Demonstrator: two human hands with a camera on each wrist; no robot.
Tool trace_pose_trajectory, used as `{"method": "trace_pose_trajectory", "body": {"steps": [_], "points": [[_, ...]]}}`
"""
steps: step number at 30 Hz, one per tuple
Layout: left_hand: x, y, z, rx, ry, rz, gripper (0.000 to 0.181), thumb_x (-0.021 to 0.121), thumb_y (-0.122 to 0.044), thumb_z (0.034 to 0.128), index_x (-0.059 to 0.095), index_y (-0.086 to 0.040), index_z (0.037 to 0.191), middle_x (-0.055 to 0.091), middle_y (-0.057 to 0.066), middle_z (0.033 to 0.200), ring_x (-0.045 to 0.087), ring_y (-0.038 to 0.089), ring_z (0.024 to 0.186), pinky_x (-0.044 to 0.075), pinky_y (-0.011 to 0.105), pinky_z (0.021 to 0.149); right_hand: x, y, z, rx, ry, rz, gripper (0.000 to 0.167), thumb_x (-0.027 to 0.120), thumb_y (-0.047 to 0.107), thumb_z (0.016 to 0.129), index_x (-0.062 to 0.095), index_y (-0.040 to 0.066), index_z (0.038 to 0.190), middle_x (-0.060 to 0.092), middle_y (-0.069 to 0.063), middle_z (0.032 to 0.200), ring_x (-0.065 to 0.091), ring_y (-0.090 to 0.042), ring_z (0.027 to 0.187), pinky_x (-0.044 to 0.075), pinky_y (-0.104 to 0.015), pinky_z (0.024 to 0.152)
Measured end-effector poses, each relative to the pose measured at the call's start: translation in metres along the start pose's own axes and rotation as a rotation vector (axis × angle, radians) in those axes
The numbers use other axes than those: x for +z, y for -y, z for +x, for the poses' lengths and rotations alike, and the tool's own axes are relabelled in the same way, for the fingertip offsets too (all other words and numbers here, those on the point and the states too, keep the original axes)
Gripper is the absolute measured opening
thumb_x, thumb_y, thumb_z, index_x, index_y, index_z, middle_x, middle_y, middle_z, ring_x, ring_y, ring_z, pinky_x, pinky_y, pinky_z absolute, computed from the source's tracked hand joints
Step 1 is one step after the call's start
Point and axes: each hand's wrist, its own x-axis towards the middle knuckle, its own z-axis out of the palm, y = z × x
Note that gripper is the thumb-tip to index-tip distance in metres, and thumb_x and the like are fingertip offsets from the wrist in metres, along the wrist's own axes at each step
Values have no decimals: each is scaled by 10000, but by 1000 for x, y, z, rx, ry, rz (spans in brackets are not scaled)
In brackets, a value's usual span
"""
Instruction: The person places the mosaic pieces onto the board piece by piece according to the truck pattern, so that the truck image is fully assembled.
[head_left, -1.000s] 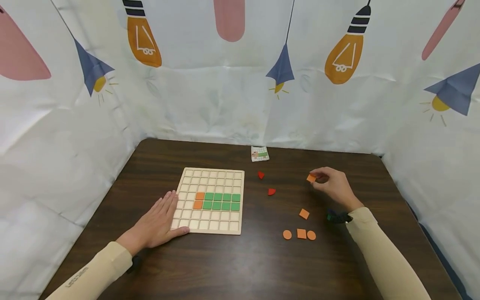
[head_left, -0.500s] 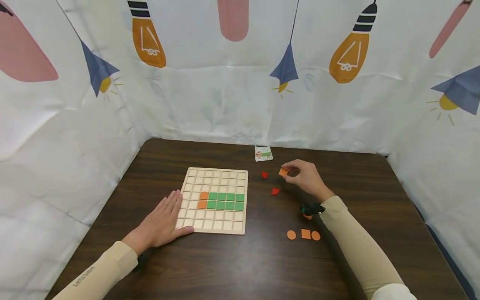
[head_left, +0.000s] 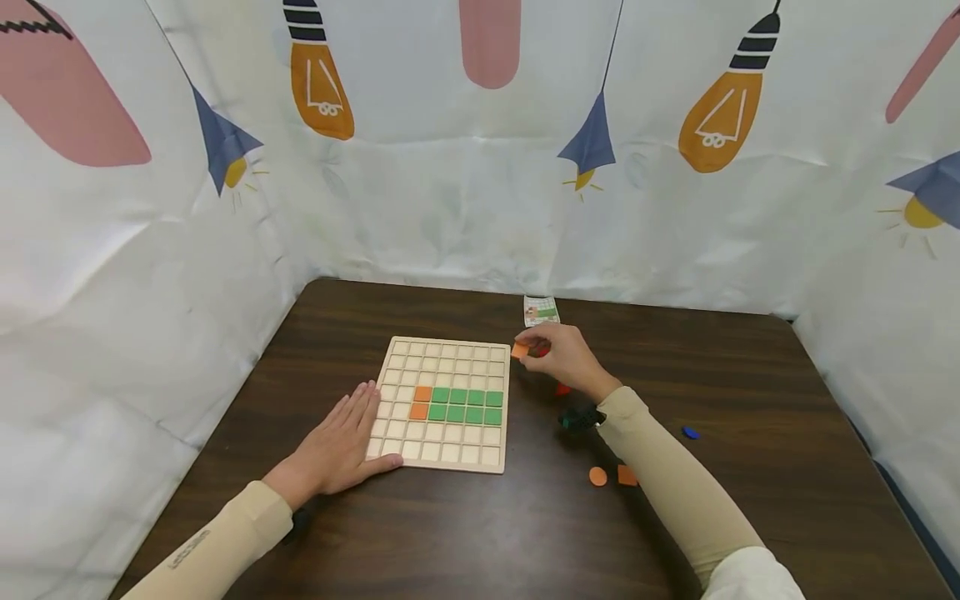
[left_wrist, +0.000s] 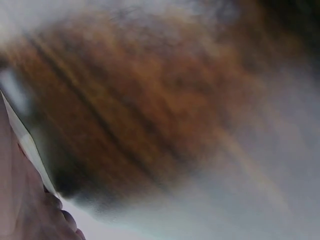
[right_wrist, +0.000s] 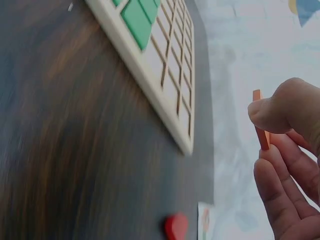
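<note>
A wooden grid board (head_left: 450,454) lies on the dark table, with two orange squares (head_left: 421,402) and two rows of green squares (head_left: 466,407) set in its cells. My left hand (head_left: 337,446) rests flat with straight fingers along the board's left edge. Between thumb and fingertips my right hand (head_left: 562,357) pinches an orange square tile (head_left: 519,350), held up near the board's upper right corner. In the right wrist view this orange tile (right_wrist: 262,134) appears edge-on, clear of the board. The left wrist view is mostly blurred table.
Red pieces (head_left: 562,389) lie partly hidden under the right hand. An orange disc (head_left: 597,477) and an orange square (head_left: 627,475) sit nearer the front, beside the right sleeve. A blue piece (head_left: 691,432) lies farther right. A small printed card (head_left: 541,311) is at the back edge.
My right hand has carried the orange tile leftward from the table's right side to the board's edge. The left hand stays on the board. The blue piece has come into sight.
</note>
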Motion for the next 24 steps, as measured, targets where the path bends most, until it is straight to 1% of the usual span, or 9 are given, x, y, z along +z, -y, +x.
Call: {"method": "trace_pose_trajectory", "body": {"steps": [3, 8, 12, 17, 24], "points": [[0, 0, 0, 0, 0, 5, 1099, 509, -752, 948, 237, 86, 1606, 211, 265, 1709, 219, 427, 1604, 277, 584, 1281, 11, 7, 7, -29, 16, 0, 292, 759, 124, 918, 750, 109, 1210, 743, -77, 1126, 703, -229, 994, 603, -359, 873], [1, 0, -1, -4, 4, 10, 1104, 501, -761, 946, 240, 85, 1605, 213, 264, 1709, 220, 420, 1606, 282, 577, 1283, 31, 19, 16, -78, 55, 25, 301, 747, 119, 929, 739, 89, 1228, 729, -87, 1154, 680, -251, 1027, 587, -376, 908], [1, 0, -2, -14, 8, 7, 1103, 508, -756, 945, 238, 85, 1606, 210, 263, 1710, 221, 419, 1606, 282, 576, 1283, 45, 28, 24, -117, 73, 44, 302, 749, 126, 931, 739, 79, 1229, 727, -89, 1166, 669, -242, 1032, 583, -367, 924], [2, -1, -2, -16, 7, 2, 1102, 515, -752, 944, 237, 84, 1607, 208, 261, 1711, 218, 417, 1608, 282, 572, 1284, 60, 37, 32, -134, 98, 49, 305, 763, 121, 915, 750, 95, 1218, 736, -70, 1148, 680, -214, 1012, 588, -314, 905], [3, -1, 0, -19, 15, 6, 1116, 501, -770, 939, 227, 78, 1611, 201, 255, 1716, 214, 409, 1611, 278, 561, 1290, 80, 44, 39, -132, 170, 73, 322, 765, 147, 919, 743, 108, 1238, 733, -59, 1163, 669, -193, 1013, 573, -294, 896]]}}
